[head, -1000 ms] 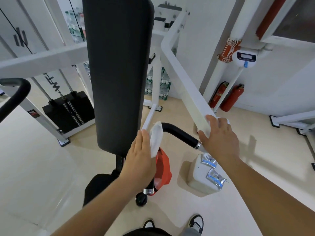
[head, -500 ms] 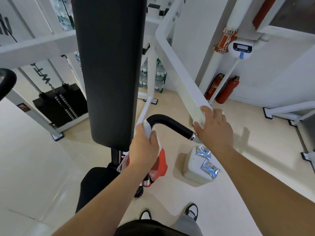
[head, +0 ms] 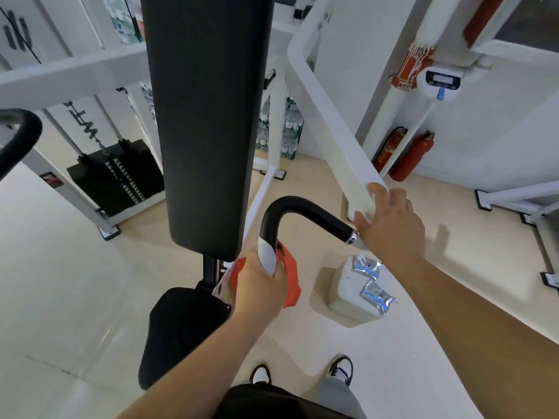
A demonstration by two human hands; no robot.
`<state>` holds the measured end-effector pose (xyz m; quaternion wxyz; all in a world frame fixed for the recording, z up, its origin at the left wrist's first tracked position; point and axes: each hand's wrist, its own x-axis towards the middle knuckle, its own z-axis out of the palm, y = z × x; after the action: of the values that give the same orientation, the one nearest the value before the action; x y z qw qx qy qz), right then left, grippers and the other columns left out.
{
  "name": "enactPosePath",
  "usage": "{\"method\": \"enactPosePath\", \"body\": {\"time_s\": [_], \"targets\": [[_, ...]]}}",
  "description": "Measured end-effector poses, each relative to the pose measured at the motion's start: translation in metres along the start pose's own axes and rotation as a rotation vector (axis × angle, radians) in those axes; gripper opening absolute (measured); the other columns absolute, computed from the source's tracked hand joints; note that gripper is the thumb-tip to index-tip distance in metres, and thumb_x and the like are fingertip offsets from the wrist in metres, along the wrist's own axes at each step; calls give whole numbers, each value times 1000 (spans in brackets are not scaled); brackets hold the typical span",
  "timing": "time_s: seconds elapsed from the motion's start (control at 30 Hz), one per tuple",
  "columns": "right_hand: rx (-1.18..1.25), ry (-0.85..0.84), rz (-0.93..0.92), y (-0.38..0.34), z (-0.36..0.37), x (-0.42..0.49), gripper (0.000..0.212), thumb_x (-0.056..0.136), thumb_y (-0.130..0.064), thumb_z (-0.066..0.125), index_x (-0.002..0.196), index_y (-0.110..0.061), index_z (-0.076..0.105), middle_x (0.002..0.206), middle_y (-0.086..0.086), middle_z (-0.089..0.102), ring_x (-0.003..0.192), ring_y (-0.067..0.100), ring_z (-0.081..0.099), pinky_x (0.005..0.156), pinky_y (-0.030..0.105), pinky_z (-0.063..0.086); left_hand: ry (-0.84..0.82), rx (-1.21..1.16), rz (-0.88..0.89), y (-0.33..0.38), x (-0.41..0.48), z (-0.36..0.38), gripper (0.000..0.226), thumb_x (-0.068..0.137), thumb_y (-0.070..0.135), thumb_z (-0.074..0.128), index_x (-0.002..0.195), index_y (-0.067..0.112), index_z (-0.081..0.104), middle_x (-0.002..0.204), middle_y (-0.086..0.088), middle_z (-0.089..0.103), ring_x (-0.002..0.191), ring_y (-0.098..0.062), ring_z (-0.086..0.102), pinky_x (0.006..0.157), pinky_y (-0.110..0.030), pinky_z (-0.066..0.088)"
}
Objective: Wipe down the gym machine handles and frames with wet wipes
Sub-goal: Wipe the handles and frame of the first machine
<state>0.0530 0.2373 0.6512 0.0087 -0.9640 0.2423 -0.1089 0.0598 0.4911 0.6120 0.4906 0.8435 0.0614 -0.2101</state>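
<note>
Wet wipe (head: 267,257) first: it is white, folded round the lower run of the black curved handle (head: 305,214), just beside the bottom edge of the tall black back pad (head: 208,122) — and the left hand (head: 260,285) has its fingers curled tight over it, clamping cloth and bar together. That wrap makes sense to me, since a closed fist lets the cloth meet the whole round of the tube at once. Off to the side, the right hand (head: 390,228) grips the end of the slanted white frame arm (head: 332,128), fingers hooked over its edge, right where the handle's chrome collar (head: 351,237) joins it; I would guess it is steadying the arm so the handle does not swing under the rubbing. Behind the left hand an orange-red plastic bag (head: 290,285) hangs against the machine, perhaps for used cloths, though I cannot say. On the floor just below the handle sits a white block (head: 348,291) with two silvery foil sachets (head: 372,282) lying on top — spare wipes kept within reach, by the look of them. From where the cloth sits, the bend and the stretch toward the collar look unwiped so far. Farther back stand a black weight stack (head: 115,173) and two red fire extinguishers (head: 405,155) by the wall.
</note>
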Motion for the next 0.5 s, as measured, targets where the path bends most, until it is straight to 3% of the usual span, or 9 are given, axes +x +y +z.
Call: {"method": "enactPosePath", "body": {"time_s": [0.03, 0.1, 0.13, 0.17, 0.27, 0.37, 0.43, 0.5], "targets": [[2, -3, 6, 0, 0, 1, 56, 94, -43, 63, 141, -25, 38, 120, 14, 49, 95, 31, 55, 70, 41, 52, -144, -52, -78, -5, 9, -7, 33, 86, 53, 73, 102, 33, 53, 99, -1, 66, 93, -20, 68, 85, -44, 63], [-8, -3, -4, -1, -1, 1, 56, 95, -44, 62, 142, -25, 37, 121, 14, 50, 95, 29, 56, 69, 41, 53, -554, -367, -264, -10, 25, -26, 76, 62, 55, 92, 123, 26, 59, 111, -10, 70, 104, -32, 70, 83, -49, 62], [-12, -2, -11, -1, -1, 0, 56, 95, -45, 61, 142, -25, 37, 121, 14, 50, 95, 29, 56, 68, 40, 53, -684, -537, -327, -16, 29, -30, 87, 54, 48, 98, 128, 21, 60, 110, -14, 71, 103, -34, 70, 79, -48, 61], [-12, -4, -12, 0, -1, -1, 57, 96, -45, 61, 143, -25, 37, 122, 14, 51, 96, 30, 57, 68, 40, 53, -702, -616, -343, -20, 29, -32, 90, 51, 43, 100, 128, 17, 61, 106, -16, 71, 97, -34, 70, 73, -46, 60], [4, -9, -13, 2, 1, -2, 58, 96, -44, 61, 145, -26, 37, 124, 15, 51, 98, 32, 57, 70, 41, 52, -447, -476, -249, -16, 20, -19, 71, 66, 49, 90, 125, 19, 62, 103, -14, 69, 91, -31, 68, 65, -44, 61], [-2, -10, -15, 2, 1, -2, 57, 96, -42, 60, 145, -26, 37, 125, 16, 51, 97, 32, 56, 69, 41, 52, -27, -150, -99, -12, -1, 3, 31, 89, 53, 70, 106, 32, 56, 95, 3, 66, 88, -15, 66, 83, -41, 62], [-9, -2, -17, 3, 2, -2, 56, 96, -41, 61, 145, -25, 38, 124, 16, 51, 96, 32, 56, 67, 39, 50, 61, -15, -45, -1, -19, 1, 25, 96, 51, 63, 91, 35, 44, 86, 10, 57, 76, -6, 58, 73, -26, 55], [-5, 14, -28, 3, 3, -2, 56, 95, -40, 62, 144, -24, 40, 122, 16, 51, 94, 31, 57, 65, 38, 49, 29, 45, -13, 8, -13, -2, 25, 98, 49, 62, 97, 31, 45, 85, 10, 56, 75, -5, 57, 68, -23, 53]]}}
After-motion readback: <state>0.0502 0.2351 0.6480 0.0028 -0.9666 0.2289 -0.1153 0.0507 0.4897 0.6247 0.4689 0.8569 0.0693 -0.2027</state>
